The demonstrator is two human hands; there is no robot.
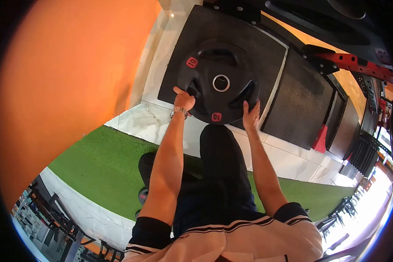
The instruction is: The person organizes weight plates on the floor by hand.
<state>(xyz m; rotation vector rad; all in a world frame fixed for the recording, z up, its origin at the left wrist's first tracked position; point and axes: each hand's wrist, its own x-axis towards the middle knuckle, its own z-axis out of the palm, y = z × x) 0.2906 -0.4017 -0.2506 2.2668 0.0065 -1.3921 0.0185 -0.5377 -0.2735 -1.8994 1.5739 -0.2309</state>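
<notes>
A round black weight plate [212, 102] marked "10" on small red labels faces me above a black rubber mat. It has a metal-ringed centre hole [221, 83] and cut-out grips around it. My left hand [184, 101], with a metal watch [179, 112] on the wrist, is closed at the plate's left grip, its fingers partly hidden. On the lower right side, my right hand [251, 115] holds the outer edge, thumb on the near face and the other fingers along the rim. The plate's lower edge is close to my knee [220, 135].
An orange wall [74, 56] rises on the left. Black rubber mats [299, 100] lie on pale marble tiles [139, 124], with green turf [102, 161] nearer me. A rack with a red beam [353, 63] stands at upper right, and a red wedge-shaped piece [320, 139] below it.
</notes>
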